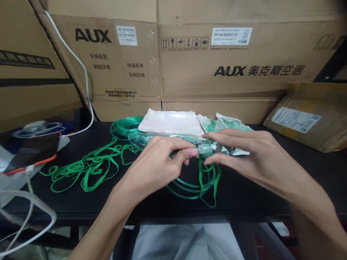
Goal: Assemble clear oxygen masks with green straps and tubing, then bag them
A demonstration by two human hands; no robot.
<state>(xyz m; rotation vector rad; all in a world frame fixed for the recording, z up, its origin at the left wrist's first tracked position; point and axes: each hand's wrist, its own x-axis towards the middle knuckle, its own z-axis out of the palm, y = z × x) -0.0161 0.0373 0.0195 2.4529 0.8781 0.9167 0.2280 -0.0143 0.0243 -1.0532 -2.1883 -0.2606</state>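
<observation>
In front of me, above the black table, my left hand pinches the end of a clear plastic connector between thumb and fingers. My right hand curves around a clear oxygen mask at the connector's other side, thumb below and fingers above. Part of the mask is hidden by the right fingers. Below the hands, a green elastic strap hangs down, and loops of green tubing lie on the table. More clear plastic masks lie just behind my left hand.
A white packet stack and bagged green pieces lie behind. Coiled green tubing and tangled green straps are left. A phone with a white cable stands far left. AUX cartons and a taped parcel border the table.
</observation>
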